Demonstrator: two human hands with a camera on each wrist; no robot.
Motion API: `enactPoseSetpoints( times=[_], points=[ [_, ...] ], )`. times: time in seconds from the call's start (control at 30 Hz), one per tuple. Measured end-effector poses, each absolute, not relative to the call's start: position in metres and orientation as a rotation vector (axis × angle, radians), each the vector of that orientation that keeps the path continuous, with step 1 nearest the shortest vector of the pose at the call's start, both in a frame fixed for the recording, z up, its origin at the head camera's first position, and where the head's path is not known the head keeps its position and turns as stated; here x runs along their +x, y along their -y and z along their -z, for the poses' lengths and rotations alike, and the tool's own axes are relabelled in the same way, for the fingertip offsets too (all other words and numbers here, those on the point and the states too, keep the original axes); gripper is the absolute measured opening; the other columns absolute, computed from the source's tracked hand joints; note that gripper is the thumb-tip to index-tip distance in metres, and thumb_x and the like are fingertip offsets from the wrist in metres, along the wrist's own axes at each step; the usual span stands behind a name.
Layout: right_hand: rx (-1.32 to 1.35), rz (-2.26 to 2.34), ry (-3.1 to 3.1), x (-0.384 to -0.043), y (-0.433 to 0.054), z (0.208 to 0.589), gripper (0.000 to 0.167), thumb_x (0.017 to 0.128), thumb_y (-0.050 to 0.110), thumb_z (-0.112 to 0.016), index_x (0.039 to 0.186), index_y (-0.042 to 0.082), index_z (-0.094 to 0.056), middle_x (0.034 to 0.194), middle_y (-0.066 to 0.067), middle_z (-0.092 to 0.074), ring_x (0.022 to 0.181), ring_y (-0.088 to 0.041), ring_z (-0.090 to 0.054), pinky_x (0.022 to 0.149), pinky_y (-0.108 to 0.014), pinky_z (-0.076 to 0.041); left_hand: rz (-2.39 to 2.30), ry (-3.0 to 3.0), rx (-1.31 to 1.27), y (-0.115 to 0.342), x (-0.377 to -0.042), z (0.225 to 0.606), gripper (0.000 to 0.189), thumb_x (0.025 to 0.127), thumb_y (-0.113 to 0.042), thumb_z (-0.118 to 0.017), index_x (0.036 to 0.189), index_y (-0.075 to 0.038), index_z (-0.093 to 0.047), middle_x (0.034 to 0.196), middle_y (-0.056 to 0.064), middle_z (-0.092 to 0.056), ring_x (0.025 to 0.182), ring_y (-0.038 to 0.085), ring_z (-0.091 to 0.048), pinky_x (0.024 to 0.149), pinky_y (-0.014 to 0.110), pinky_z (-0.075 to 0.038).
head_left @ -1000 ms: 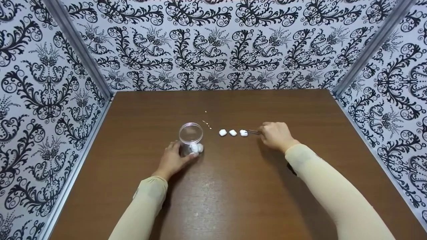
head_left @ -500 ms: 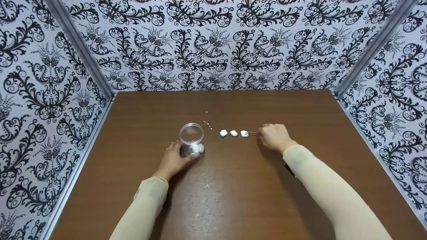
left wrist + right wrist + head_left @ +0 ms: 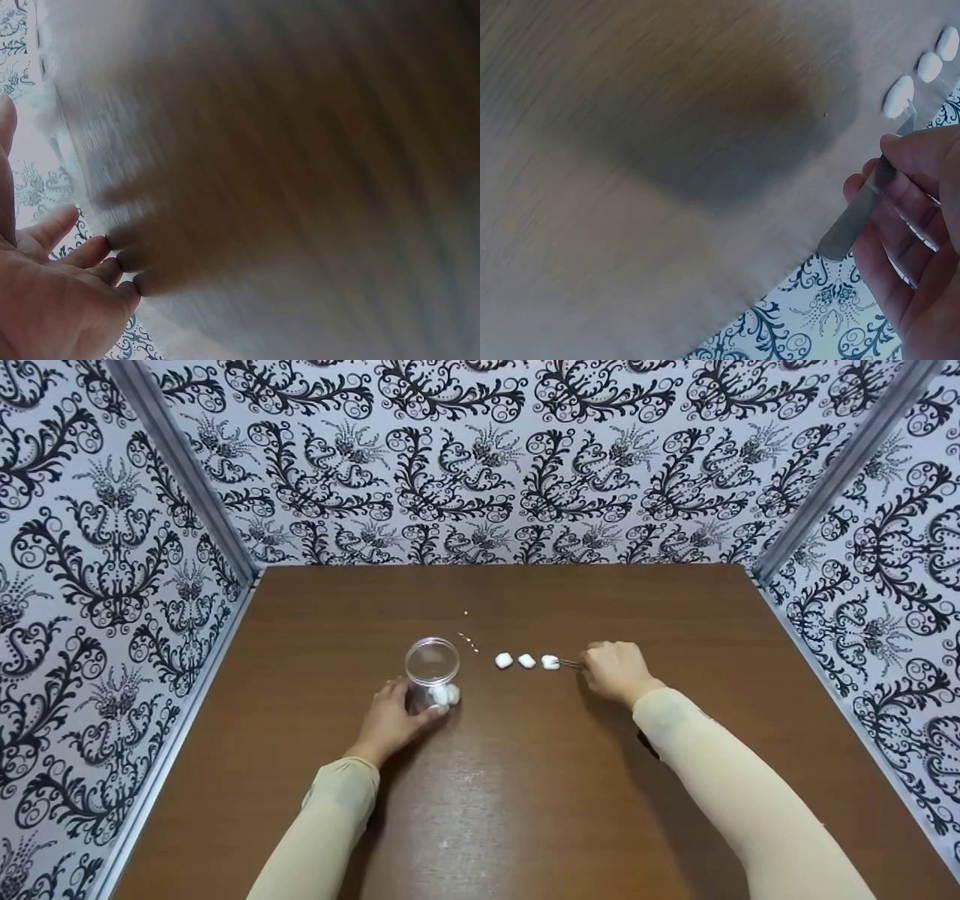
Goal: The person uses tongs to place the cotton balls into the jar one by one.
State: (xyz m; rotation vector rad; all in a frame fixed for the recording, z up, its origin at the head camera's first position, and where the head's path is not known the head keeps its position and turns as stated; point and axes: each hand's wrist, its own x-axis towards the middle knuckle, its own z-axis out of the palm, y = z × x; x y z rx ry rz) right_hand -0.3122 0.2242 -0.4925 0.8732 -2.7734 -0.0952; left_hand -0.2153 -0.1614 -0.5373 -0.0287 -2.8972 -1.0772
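Observation:
My left hand (image 3: 394, 720) holds the side of a clear, open-topped jar (image 3: 432, 661) on the brown table. Several white cotton balls (image 3: 441, 694) show in the jar's lower part. To the right, three more cotton balls lie in a row: the left one (image 3: 503, 661), the middle one (image 3: 526, 661) and the right one (image 3: 550, 662). Metal tweezers (image 3: 859, 214) are pinched between the thumb and fingers of my right hand (image 3: 619, 671). Their tips meet the right cotton ball; whether they squeeze it I cannot tell. In the left wrist view, the left fingertips (image 3: 101, 247) are partly visible.
Small pale crumbs (image 3: 469, 640) lie on the table (image 3: 480, 780) behind the row and beside the jar. Patterned walls (image 3: 480, 457) with grey corner posts (image 3: 195, 472) stand at the back and both sides.
My right hand has shifted very slightly toward me, its tweezers still at the right cotton ball. The left hand and jar look unchanged apart from a small shift of the whole view.

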Motion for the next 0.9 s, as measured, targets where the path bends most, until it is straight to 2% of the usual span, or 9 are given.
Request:
enactPoseSetpoints(
  times=[0.3, 0.53, 0.9],
  points=[
    [0.856, 0.09, 2.737, -0.31, -0.225, 0.493, 0.006, 0.081, 0.011, -0.07, 0.076, 0.011, -0.072, 0.071, -0.003, -0.063, 0.053, -0.026, -0.058, 0.044, -0.045, -0.049, 1.08, 2.896, -0.046, 0.16, -0.215, 0.538, 0.085, 0.081, -0.054, -0.078, 0.142, -0.001, -0.051, 0.148, 0.028, -0.042, 0.14, 0.045, -0.032, 0.114, 0.057, -0.023],
    [0.879, 0.089, 2.684, -0.308, -0.228, 0.489, 0.009, 0.078, 0.008, -0.066, 0.078, 0.01, -0.074, 0.074, -0.003, -0.065, 0.046, -0.022, -0.049, 0.039, -0.043, -0.045, 1.088, 2.909, -0.039, 0.16, -0.216, 0.538, 0.089, 0.082, -0.054, -0.077, 0.145, 0.0, -0.047, 0.149, 0.029, -0.039, 0.143, 0.045, -0.027, 0.115, 0.057, -0.022],
    [0.906, 0.052, 2.636, -0.298, -0.233, 0.479, 0.015, 0.073, 0.007, -0.065, 0.081, 0.01, -0.076, 0.073, -0.001, -0.063, 0.048, -0.024, -0.053, 0.039, -0.045, -0.045, 1.094, 2.91, -0.023, 0.161, -0.216, 0.538, 0.087, 0.082, -0.053, -0.078, 0.146, -0.003, -0.047, 0.15, 0.028, -0.039, 0.142, 0.045, -0.028, 0.115, 0.057, -0.022]
  ],
)
